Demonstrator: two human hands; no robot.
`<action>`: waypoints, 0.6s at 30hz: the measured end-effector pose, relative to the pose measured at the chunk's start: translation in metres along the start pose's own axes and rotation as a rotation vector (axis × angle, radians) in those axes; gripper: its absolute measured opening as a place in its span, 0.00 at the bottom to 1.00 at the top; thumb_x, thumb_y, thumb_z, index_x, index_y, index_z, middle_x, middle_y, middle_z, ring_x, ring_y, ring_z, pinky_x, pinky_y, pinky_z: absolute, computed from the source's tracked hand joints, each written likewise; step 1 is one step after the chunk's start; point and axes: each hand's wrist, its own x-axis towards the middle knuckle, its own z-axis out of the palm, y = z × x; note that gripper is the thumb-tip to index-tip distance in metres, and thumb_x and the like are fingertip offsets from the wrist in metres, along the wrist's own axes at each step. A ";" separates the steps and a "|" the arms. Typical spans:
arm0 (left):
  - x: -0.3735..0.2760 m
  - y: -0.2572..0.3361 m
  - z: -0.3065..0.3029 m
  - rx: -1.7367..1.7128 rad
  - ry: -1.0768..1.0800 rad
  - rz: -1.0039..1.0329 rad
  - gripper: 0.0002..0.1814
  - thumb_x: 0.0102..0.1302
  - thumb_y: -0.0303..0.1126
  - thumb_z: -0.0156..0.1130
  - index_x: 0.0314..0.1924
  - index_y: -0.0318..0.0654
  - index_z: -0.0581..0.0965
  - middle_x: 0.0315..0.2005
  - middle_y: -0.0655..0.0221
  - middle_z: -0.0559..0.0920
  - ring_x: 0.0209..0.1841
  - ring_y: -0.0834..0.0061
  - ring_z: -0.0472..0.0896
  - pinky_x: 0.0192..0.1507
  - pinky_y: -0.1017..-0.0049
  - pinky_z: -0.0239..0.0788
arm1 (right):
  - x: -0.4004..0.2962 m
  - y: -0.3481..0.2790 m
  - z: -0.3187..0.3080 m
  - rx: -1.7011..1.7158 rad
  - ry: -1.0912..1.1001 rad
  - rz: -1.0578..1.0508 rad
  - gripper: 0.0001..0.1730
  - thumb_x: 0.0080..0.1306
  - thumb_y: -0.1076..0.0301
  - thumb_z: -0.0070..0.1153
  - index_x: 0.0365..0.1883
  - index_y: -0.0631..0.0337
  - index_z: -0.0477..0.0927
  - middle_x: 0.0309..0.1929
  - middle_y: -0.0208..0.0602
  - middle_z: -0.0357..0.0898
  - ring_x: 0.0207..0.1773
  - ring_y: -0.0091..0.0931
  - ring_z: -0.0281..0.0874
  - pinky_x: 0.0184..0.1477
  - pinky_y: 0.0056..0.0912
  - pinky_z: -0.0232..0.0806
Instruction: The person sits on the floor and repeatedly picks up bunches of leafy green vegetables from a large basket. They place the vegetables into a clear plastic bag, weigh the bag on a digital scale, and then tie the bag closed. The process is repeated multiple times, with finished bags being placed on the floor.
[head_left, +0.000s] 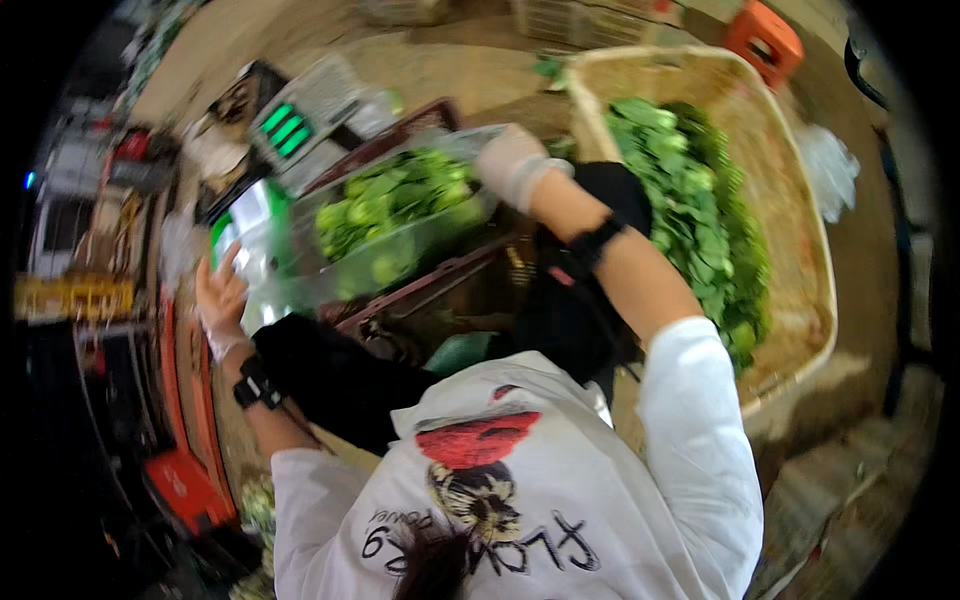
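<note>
In front of me a clear plastic bag (435, 229) full of leafy greens (397, 187) lies across a maroon plastic crate (427, 281). My right hand (514, 165), in a thin pale glove, grips the bag's right end, its fingertips hidden. My left hand (223, 292) is raised at the left with fingers apart and nothing visible in it. Close beside it is a shiny stack of clear and green plastic packaging (259, 225). At the right, a large cream plastic tub (817, 300) holds more leafy greens (675, 195), laid in a long row.
A digital scale (307, 112) with a lit green display stands beyond the crate. An orange plastic stool (765, 45) is behind the tub, and a crumpled plastic bag (825, 169) lies at the tub's right. A red box (187, 491) sits at lower left, near pale vegetables (259, 502).
</note>
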 end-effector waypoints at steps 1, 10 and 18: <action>-0.016 0.015 -0.004 0.017 -0.049 0.075 0.31 0.68 0.49 0.40 0.62 0.31 0.58 0.18 0.73 0.69 0.12 0.82 0.60 0.16 0.82 0.55 | 0.001 -0.014 -0.016 -0.101 0.096 -0.002 0.11 0.58 0.70 0.47 0.34 0.57 0.82 0.35 0.39 0.81 0.37 0.32 0.78 0.46 0.40 0.62; 0.013 -0.038 0.064 1.396 0.688 0.710 0.19 0.62 0.37 0.56 0.49 0.32 0.72 0.37 0.60 0.79 0.38 0.65 0.77 0.43 0.72 0.68 | -0.001 -0.013 0.021 -0.053 -0.015 0.083 0.10 0.58 0.64 0.47 0.31 0.50 0.82 0.31 0.35 0.80 0.37 0.30 0.77 0.43 0.40 0.55; 0.150 -0.219 0.125 2.411 -0.441 0.165 0.39 0.49 0.39 0.67 0.61 0.40 0.64 0.63 0.52 0.57 0.65 0.50 0.55 0.63 0.59 0.53 | -0.013 -0.029 0.013 0.139 0.032 0.095 0.13 0.53 0.61 0.51 0.32 0.53 0.84 0.34 0.42 0.81 0.40 0.37 0.76 0.46 0.46 0.57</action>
